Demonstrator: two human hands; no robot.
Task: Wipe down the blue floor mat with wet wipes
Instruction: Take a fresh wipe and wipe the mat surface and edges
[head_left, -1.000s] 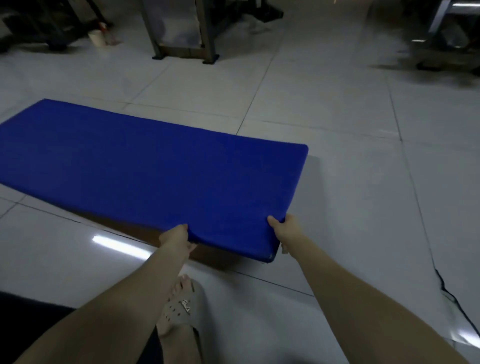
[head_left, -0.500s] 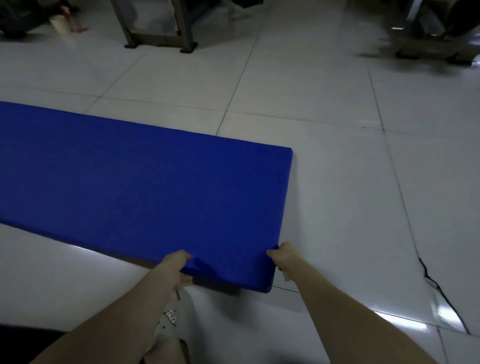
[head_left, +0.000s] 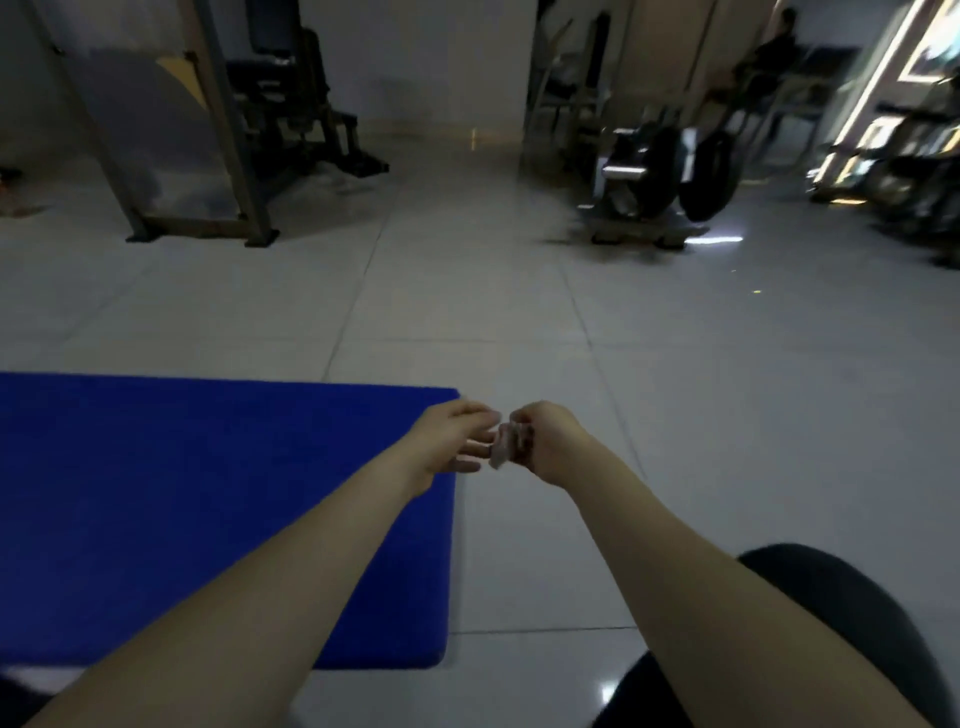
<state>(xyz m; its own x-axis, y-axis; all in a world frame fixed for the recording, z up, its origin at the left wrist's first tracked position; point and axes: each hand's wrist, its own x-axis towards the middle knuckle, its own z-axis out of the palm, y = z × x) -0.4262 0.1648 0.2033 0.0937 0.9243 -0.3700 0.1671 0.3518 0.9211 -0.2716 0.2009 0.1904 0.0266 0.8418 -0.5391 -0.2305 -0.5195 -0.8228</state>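
Having released the mat (head_left: 208, 519), now lying flat, the right hand (head_left: 551, 437) clutches what looks like a wet wipe (head_left: 510, 446); the left hand (head_left: 451, 441) pinches it, so wiping likely comes next.

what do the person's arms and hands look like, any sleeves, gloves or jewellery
Both arms are bare from the frame's bottom edge up to the left hand and the right hand. No sleeves, gloves, watch or bracelet show. The picture is too dim and blurred to rule out rings.
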